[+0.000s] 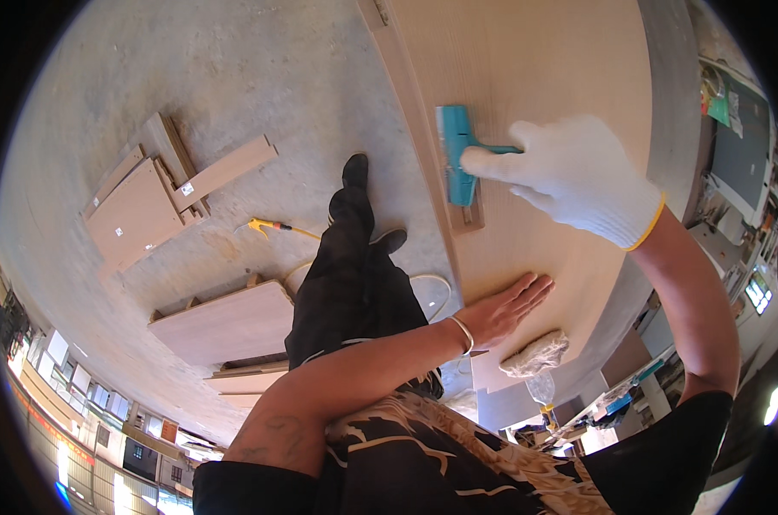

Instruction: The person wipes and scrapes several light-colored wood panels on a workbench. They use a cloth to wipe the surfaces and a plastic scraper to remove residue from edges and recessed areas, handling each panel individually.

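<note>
My right hand [573,167], in a white knit glove with a yellow cuff, is closed round the handle of a teal hand brush [459,154]. The brush's wide head lies across the edge of a large light wood-grain board [560,51], over a narrow wooden strip [468,216] along that edge. Bare, with a pale bangle at the wrist, my left hand [505,311] rests flat on the board nearer to me, fingers stretched out. Close by it, a crumpled cloth-like wad [536,354] sits at the board's near end, beside a clear bottle [541,388].
Cut wooden panels [136,215] and strips lie on the concrete floor [234,69] to the left. A yellow air blow gun [264,225] with a hose lies near my feet. More panels [226,322] are stacked closer in. Cluttered shelves and a grey screen-like panel [739,142] stand at right.
</note>
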Available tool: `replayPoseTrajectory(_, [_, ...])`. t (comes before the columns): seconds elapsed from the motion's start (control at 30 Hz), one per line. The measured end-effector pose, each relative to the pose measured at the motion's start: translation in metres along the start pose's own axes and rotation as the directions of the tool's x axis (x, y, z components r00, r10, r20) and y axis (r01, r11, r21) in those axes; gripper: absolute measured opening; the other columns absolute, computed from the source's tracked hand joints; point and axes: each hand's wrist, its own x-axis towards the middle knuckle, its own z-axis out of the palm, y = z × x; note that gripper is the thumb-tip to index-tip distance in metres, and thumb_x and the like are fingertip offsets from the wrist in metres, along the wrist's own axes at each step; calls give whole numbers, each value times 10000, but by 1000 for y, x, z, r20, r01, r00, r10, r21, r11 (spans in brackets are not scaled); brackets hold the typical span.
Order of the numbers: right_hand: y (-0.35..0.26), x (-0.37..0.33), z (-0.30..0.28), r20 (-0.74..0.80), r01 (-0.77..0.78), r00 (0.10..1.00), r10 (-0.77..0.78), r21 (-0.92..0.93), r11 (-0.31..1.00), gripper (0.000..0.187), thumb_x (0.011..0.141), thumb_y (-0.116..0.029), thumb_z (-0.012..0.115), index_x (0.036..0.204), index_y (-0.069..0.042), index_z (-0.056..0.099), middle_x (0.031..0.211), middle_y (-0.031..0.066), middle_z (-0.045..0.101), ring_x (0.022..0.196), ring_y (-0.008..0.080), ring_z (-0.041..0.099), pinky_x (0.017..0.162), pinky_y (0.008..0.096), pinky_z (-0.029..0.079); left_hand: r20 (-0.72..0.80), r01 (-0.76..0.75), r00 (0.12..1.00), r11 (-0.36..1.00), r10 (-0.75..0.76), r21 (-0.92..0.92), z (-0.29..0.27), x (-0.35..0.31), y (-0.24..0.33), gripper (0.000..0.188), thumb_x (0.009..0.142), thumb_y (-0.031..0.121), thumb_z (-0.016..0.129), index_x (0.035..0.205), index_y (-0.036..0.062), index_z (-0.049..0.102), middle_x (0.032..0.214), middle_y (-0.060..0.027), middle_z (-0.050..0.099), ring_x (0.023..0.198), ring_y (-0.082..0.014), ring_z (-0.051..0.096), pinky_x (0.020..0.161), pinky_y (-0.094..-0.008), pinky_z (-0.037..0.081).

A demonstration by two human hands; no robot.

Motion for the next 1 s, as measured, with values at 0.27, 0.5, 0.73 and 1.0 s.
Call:
replayPoseTrajectory(0.27, [-4,6,-6,14,24,1000,-24,-26,999,455,885,-158,740,1288,-359,672,748,61,503,597,282,591,535,421,464,4,-21,1000,998,21,53,-1,1,-2,787,992,382,496,1649,-35,380,1770,-161,290,1659,-354,188,1363,-552,96])
replayPoseTrajectory(0.5, [-17,14,0,3,25,1000,-25,5,1000,457,891,-163,739,1301,-353,668,758,65,522,609,277,596,562,430,474,-17,-20,1000,1000,20,13,0,-1,-2,755,1003,360,489,1641,-33,400,1764,-167,304,1653,-359,211,1362,-553,97])
replayPoseTrajectory(0.73, [-14,-74,17,212,-120,972,105,62,991,470,864,-134,752,1300,-301,692,770,55,570,711,279,624,641,440,495,-67,0,998,1000,-1,-5,5,-2,1,733,1003,355,490,1621,-37,435,1749,-167,336,1644,-347,243,1362,-557,115])
replayPoseTrajectory(1.0, [-48,-90,45,70,-105,992,102,29,994,554,822,-110,771,1309,-347,653,869,38,610,736,266,672,596,408,526,-82,17,996,1000,-15,19,2,-3,-2,715,997,328,507,1614,-30,452,1729,-163,376,1627,-333,291,1362,-527,165])
